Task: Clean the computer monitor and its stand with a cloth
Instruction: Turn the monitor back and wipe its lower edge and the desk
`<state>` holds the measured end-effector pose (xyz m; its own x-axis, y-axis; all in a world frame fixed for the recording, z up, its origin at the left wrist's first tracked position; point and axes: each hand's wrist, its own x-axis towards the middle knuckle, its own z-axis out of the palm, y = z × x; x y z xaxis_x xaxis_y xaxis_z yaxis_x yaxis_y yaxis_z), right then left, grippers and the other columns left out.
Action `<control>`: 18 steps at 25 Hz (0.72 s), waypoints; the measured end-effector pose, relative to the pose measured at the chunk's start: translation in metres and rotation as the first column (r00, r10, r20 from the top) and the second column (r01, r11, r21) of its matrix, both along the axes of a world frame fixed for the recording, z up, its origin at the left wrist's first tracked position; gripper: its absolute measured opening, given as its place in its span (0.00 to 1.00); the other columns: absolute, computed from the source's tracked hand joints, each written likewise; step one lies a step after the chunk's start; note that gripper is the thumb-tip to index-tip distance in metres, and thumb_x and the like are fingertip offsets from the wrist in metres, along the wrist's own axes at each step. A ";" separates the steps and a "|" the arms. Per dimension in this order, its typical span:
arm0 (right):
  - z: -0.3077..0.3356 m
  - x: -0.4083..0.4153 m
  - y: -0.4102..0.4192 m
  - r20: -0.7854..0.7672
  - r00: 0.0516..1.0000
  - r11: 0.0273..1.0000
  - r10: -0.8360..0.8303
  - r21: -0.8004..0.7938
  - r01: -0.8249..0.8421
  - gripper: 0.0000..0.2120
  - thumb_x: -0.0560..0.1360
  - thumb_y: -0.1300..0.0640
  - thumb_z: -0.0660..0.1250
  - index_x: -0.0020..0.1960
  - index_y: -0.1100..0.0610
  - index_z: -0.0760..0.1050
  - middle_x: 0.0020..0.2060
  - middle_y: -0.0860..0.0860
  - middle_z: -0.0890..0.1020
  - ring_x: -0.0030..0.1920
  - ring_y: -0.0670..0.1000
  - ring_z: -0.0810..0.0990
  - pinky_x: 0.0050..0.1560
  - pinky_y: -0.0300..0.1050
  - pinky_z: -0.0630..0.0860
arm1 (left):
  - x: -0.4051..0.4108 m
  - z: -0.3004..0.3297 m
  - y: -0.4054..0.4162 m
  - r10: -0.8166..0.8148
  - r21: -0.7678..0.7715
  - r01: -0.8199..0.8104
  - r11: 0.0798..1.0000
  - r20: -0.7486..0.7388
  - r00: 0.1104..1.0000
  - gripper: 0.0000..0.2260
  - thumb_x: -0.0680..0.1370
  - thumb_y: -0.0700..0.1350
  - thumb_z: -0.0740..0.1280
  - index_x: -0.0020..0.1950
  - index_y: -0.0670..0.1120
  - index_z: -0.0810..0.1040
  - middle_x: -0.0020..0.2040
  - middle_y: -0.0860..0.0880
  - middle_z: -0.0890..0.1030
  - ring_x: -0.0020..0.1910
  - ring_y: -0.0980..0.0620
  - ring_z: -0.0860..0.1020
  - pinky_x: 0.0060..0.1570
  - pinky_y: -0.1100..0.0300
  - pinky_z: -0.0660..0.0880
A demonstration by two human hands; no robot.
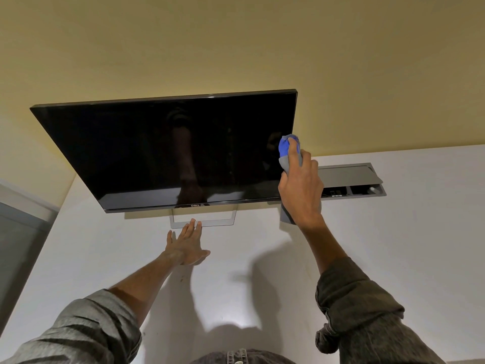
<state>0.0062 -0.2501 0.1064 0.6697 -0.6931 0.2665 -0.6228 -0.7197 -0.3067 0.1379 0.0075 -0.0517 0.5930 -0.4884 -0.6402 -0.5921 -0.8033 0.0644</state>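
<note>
We wear a grey, faintly striped fabric shirt with sleeves rolled above the forearms, buttoned down the front.

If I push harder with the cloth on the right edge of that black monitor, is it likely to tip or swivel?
Probably somewhat. The thin black flat-panel monitor stands on a slim open silver frame stand, so a push at its edge may twist it. The left hand lies flat with fingertips on the stand, likely steadying it. The right hand presses the blue-grey cloth there.
</note>
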 end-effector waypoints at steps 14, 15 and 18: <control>-0.090 -0.024 0.026 -0.176 0.984 1.000 -0.023 0.014 0.025 0.38 0.70 0.63 0.74 0.76 0.57 0.62 0.54 0.57 0.78 0.42 0.52 0.75 0.32 0.39 0.68 | -0.002 0.007 0.000 -0.002 0.019 0.002 1.000 0.004 1.000 0.43 0.77 0.64 0.60 0.79 0.49 0.37 0.78 0.48 0.34 0.78 0.47 0.38 0.71 0.36 0.40; -0.100 -0.027 0.028 -0.124 0.992 0.999 -0.011 -0.039 0.006 0.32 0.70 0.64 0.73 0.72 0.59 0.68 0.49 0.58 0.81 0.37 0.52 0.75 0.31 0.38 0.65 | -0.004 0.008 0.000 -0.002 0.016 0.001 1.000 0.003 1.000 0.42 0.77 0.64 0.61 0.79 0.49 0.37 0.78 0.48 0.34 0.78 0.47 0.38 0.71 0.36 0.40; -0.126 -0.038 0.028 -0.076 0.997 0.994 0.027 -0.102 -0.035 0.17 0.78 0.64 0.62 0.66 0.62 0.76 0.44 0.59 0.83 0.32 0.51 0.74 0.31 0.37 0.63 | -0.005 0.013 -0.002 0.002 0.011 -0.002 1.000 -0.002 1.000 0.42 0.78 0.62 0.61 0.79 0.49 0.37 0.78 0.48 0.34 0.78 0.48 0.38 0.71 0.36 0.40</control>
